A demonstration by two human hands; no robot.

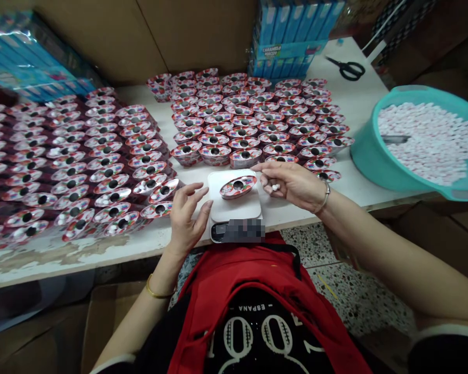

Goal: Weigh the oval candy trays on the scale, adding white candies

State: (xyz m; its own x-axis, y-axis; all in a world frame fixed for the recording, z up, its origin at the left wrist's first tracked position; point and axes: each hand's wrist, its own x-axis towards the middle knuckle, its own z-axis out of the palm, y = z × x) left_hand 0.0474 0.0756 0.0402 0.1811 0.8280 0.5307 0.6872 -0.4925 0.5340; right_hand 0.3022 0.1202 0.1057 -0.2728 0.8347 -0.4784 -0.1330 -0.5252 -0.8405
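A small white kitchen scale (234, 208) stands at the table's near edge. On its platform lies one red oval container (237, 187) with a round hole in its lid. My left hand (187, 215) rests at the scale's left side, fingers loosely spread, holding nothing. My right hand (292, 184) hovers just right of the container, fingers curled around a few small white candies (275, 187).
Rows of several identical red oval containers (81, 161) cover the table at the left and behind the scale (253, 114). A teal basin (378, 161) of white candies sits at the right. Black scissors (347, 68) and blue boxes (292, 36) lie at the back.
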